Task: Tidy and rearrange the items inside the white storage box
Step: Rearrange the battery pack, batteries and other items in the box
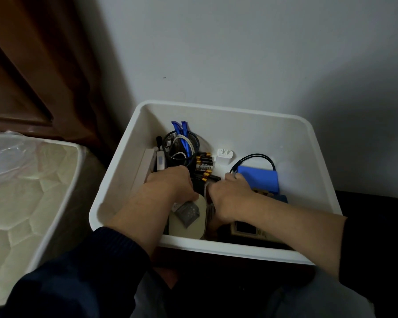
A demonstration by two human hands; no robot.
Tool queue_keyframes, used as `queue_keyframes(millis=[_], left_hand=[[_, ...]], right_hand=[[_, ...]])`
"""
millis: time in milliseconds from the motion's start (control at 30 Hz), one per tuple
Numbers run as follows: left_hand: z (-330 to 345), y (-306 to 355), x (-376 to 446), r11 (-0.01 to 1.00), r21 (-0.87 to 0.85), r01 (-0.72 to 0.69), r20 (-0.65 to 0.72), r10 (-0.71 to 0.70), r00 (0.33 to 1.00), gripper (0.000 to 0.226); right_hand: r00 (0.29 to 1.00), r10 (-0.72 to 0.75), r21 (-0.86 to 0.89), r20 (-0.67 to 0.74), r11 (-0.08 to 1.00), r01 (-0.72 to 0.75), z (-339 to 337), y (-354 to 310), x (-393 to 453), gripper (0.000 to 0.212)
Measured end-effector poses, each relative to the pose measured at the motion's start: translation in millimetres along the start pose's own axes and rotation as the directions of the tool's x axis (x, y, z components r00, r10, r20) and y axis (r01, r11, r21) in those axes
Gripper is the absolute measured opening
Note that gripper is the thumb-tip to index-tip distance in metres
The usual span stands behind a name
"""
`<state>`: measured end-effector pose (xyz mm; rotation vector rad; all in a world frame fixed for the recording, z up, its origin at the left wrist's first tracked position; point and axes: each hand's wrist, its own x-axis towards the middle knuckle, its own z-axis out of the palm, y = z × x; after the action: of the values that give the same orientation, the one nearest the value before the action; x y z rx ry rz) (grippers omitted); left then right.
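The white storage box (216, 115) is sitting on a dark surface against a pale wall, just beside a mattress (28, 191) at the left. Both hands are reaching down into it.

The left hand (170, 182) is lying knuckles-up in the left half of the box, fingers curled downward. What they are closing on is hidden under the hand, so I cannot tell whether it is gripping anything. A rounded beige device (189, 221) is lying just below the wrist, against the near wall.

The right hand (230, 191) is lying in the centre, fingers curled under at the near-left edge of a blue battery pack (260, 180). The thumb is touching the pack, but whether the hand is holding it cannot be told.

A black cable (255, 157) is looping above the pack. A black mesh cup (182, 145) is standing toward the back left, holding blue-handled tools and white cable. Loose batteries (203, 166) are lying between the cup and a white plug adapter (224, 156). A tan device with a small screen (246, 230) is lying under the right forearm, near the front wall.
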<state>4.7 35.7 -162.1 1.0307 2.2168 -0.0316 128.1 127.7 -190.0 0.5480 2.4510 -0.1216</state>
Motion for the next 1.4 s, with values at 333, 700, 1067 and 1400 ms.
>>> queue_keyframes(millis=[333,700,1067,1400], left_hand=[[0,1,1,1.0,-0.005,0.005,0.001,-0.005,1.0,0.026],[1,-1,1,1.0,0.0,-0.008,-0.025,0.008,1.0,0.028],[1,-3,1,0.998,0.022,-0.067,-0.068,0.068,0.995,0.02],[2,9,6,0.828,-0.461,-0.321,-0.312,0.187,0.932,0.045]], right_hand=[[0.983,-0.021,0.038,-0.18,0.999,0.028,-1,2,0,0.045],[0.976,-0.034,-0.038,-0.217,0.999,0.026,-2,3,0,0.029],[0.937,-0.069,-0.101,-0.342,0.994,0.036,-9,10,3,0.037],[0.832,0.028,0.52,-0.554,0.792,0.319,-47,50,-13,0.041]])
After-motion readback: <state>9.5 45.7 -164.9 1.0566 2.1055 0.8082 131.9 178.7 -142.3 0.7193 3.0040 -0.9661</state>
